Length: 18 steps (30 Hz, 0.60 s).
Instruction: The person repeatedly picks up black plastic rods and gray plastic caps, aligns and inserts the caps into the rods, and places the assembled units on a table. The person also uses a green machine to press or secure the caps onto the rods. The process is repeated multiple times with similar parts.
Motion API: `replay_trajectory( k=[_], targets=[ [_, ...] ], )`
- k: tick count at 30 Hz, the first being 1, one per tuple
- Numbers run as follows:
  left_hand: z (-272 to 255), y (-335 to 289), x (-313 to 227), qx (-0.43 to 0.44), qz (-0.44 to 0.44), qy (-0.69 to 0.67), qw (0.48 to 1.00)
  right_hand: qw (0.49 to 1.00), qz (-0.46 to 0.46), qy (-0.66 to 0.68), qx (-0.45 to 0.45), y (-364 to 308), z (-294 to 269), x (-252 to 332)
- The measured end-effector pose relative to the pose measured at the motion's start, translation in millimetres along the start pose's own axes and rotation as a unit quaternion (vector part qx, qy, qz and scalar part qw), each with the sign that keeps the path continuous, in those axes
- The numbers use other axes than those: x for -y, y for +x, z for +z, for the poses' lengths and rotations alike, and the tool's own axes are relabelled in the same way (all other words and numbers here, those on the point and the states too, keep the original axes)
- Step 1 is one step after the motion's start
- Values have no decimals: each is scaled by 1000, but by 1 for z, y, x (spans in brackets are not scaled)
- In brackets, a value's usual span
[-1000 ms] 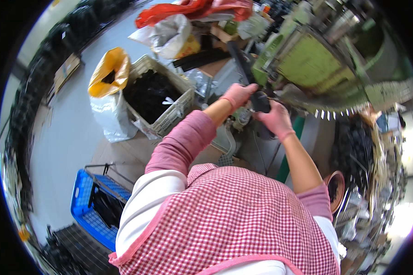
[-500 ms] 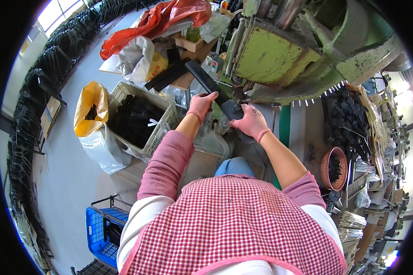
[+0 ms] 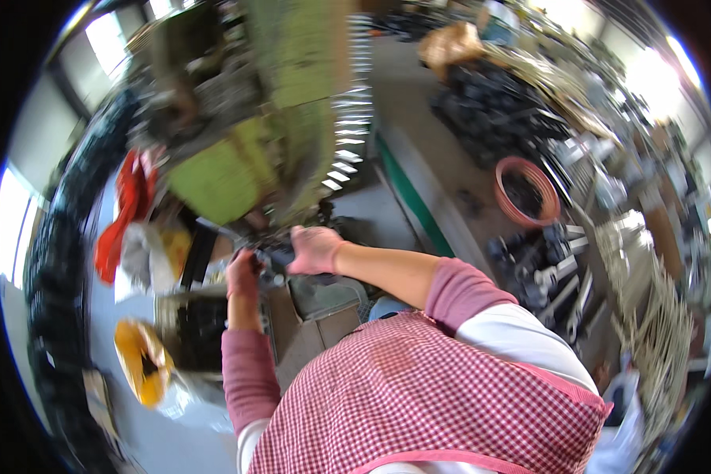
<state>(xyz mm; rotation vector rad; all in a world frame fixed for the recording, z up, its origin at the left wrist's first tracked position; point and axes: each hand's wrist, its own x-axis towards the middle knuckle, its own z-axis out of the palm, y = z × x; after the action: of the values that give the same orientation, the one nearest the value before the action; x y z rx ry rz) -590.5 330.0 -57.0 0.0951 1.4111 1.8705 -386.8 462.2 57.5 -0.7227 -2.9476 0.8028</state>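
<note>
My left hand (image 3: 243, 275), in a pink glove with bare fingertips, is curled beneath the green machine (image 3: 225, 178). What lies in its fingers is smeared by motion and too dark to make out. Close by on the right, my right hand (image 3: 316, 250), also pink-gloved, has its thumb and fingers around the edge of a dark part (image 3: 276, 257). That part sits between the two hands, below the machine's head, and its outline is blurred.
Left of my hands are black bars (image 3: 200, 254), a crate of dark pieces (image 3: 166, 320) and a yellow-lined sack (image 3: 138, 359). To the right stand a pink basket (image 3: 504, 197), black parts (image 3: 490, 110) and bundled pale rods (image 3: 648, 316). A row of white bristle-like strips (image 3: 349, 150) edges the machine.
The view has swung to the right, so the machine and hands appear further left. The long black bar held before is no longer distinct. My hands remain under the machine, closer together.
</note>
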Motion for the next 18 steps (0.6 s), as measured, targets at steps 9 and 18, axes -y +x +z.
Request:
replay_trajectory(
  k=[9,18],
  targets=[
    [-59,8,-10,-21,29,-103,994,916,185,349,69,-31,-9,-98],
    [-136,-140,189,-130,-180,186,957,706,300,568,-299,-142,-47,-315]
  ],
)
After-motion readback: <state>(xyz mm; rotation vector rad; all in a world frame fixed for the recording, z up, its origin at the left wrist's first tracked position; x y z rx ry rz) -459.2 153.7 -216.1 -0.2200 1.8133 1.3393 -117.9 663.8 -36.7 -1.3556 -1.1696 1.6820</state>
